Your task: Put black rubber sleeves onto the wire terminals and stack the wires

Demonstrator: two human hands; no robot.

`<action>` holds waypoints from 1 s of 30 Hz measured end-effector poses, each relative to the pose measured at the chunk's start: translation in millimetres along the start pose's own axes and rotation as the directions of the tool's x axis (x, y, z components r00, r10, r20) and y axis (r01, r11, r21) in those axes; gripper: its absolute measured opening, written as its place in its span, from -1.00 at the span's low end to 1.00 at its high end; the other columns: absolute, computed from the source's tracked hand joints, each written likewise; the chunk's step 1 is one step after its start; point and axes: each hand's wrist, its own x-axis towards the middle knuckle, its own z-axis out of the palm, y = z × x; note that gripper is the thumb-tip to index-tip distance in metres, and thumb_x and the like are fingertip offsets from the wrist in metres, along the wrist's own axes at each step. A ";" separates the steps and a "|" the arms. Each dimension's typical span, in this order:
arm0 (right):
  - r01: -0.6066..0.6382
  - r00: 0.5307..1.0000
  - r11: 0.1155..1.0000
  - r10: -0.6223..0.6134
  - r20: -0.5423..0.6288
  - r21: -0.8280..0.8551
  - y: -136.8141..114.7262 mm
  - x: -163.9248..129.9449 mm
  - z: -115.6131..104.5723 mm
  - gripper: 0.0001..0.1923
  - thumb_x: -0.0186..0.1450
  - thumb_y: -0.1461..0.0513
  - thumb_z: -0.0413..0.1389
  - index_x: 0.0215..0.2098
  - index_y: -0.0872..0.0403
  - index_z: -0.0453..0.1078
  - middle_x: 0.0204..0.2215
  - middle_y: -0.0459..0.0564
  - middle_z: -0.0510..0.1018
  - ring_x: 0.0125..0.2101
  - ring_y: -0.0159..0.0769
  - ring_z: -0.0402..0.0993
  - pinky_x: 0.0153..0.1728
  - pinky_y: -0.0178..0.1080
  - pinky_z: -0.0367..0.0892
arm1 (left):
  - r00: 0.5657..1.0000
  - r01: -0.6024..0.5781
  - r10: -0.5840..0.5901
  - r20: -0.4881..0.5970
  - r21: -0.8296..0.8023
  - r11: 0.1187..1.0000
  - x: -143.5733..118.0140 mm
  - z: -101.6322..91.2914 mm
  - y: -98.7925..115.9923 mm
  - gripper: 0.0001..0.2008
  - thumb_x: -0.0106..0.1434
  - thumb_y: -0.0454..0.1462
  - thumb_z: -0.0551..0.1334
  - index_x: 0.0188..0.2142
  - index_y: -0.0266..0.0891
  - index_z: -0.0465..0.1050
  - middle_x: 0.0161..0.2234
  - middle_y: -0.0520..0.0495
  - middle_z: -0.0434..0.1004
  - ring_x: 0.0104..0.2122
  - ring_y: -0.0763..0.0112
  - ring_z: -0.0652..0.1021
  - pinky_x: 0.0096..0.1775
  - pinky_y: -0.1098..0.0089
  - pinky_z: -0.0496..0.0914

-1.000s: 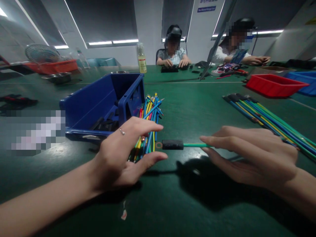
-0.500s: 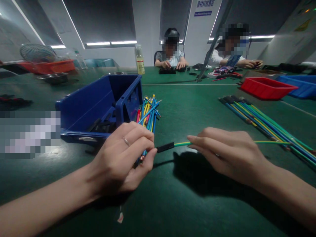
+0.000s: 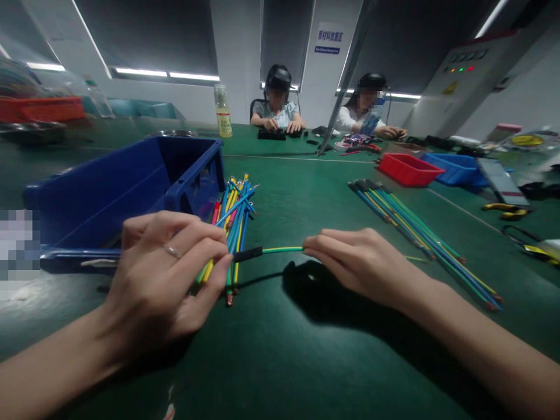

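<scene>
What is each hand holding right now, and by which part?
Right hand pinches the green-yellow wire along its insulation; left hand fingertips grip the black sleeve at its end.

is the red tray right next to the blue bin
No, the red tray sits far across the table from the blue bin.

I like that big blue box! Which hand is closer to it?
Left. The left hand sits just in front of the blue bin, over the short wires. The right hand is farther off, pinching a green-yellow wire.
</scene>
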 end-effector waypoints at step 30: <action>-0.646 0.748 0.675 0.652 -0.123 -0.357 60.6 -9.9 3.4 -0.76 0.32 0.11 0.02 -0.27 -0.06 0.53 -0.24 -0.11 0.57 -0.27 -0.26 0.47 -0.41 -0.27 0.19 | 0.891 -0.127 0.268 0.366 -0.368 0.921 5.5 0.1 10.5 -0.72 0.33 -0.36 -0.01 -0.10 -0.23 0.43 -0.13 -0.14 0.49 -0.14 0.28 0.49 -0.12 0.27 0.43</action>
